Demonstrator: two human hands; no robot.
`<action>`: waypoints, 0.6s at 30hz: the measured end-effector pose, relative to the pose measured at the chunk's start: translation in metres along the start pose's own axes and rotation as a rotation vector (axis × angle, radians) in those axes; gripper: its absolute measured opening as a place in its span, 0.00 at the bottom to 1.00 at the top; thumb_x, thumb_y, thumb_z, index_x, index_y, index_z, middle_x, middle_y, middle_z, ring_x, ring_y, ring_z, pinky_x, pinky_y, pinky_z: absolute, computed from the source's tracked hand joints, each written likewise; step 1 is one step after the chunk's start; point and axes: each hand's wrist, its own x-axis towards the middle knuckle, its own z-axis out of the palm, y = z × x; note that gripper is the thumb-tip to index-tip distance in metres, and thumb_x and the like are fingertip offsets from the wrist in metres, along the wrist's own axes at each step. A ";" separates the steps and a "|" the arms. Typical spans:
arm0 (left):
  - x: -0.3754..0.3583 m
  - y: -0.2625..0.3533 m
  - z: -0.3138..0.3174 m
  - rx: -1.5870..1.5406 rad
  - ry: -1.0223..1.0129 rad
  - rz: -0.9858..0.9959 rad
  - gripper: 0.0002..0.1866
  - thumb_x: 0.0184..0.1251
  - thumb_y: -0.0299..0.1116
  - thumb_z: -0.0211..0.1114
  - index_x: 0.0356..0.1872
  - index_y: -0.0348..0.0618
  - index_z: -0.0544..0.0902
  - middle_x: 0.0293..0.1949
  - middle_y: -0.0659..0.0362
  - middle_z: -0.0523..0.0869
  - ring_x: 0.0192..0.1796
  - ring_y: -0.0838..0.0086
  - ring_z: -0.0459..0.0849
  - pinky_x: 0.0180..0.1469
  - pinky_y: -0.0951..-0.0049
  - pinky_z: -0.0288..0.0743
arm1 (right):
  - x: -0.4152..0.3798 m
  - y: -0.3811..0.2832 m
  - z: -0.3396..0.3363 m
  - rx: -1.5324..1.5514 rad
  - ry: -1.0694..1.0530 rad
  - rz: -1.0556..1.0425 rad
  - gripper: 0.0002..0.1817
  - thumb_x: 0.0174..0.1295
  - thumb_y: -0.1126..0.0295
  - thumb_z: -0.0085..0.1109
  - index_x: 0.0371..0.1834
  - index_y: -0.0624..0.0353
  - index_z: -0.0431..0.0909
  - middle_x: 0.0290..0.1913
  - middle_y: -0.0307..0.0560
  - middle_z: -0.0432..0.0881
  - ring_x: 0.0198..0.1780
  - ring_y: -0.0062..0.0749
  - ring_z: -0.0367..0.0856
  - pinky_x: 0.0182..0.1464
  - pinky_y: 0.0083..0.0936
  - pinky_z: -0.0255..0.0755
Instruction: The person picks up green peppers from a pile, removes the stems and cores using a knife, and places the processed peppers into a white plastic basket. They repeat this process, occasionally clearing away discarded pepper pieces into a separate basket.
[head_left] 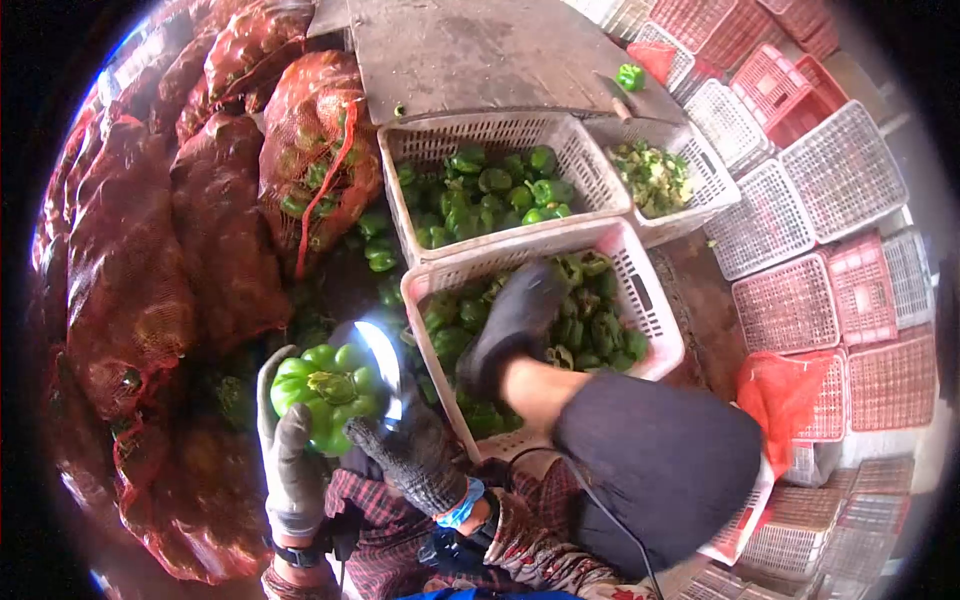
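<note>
My left hand (287,435), in a grey glove, is closed around a large green bell pepper (335,395), its stem side facing up. Close against the pepper's right side is a bright curved blade (380,360), catching the light. My right hand (415,455), in a dark grey glove with a blue band at the wrist, has its fingers closed at the blade's lower end. The handle is hidden in that hand. Just beyond, a white plastic crate (650,300) holds several green peppers, and a leg with a dark shoe (525,305) rests over them.
Behind stands another crate (395,195) of green peppers, beside a smaller crate (715,195) of green and pale scraps. Red mesh sacks (130,260) are piled at left. White and red crates (785,305) are stacked at right. A lone pepper (630,77) lies on a board (480,50).
</note>
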 end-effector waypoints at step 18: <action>-0.017 0.006 0.018 0.044 -0.168 0.100 0.35 0.64 0.45 0.62 0.68 0.37 0.63 0.57 0.52 0.74 0.59 0.68 0.73 0.65 0.69 0.65 | -0.032 -0.032 -0.018 0.040 0.188 0.034 0.38 0.59 0.63 0.66 0.69 0.64 0.58 0.63 0.58 0.69 0.63 0.43 0.69 0.65 0.38 0.64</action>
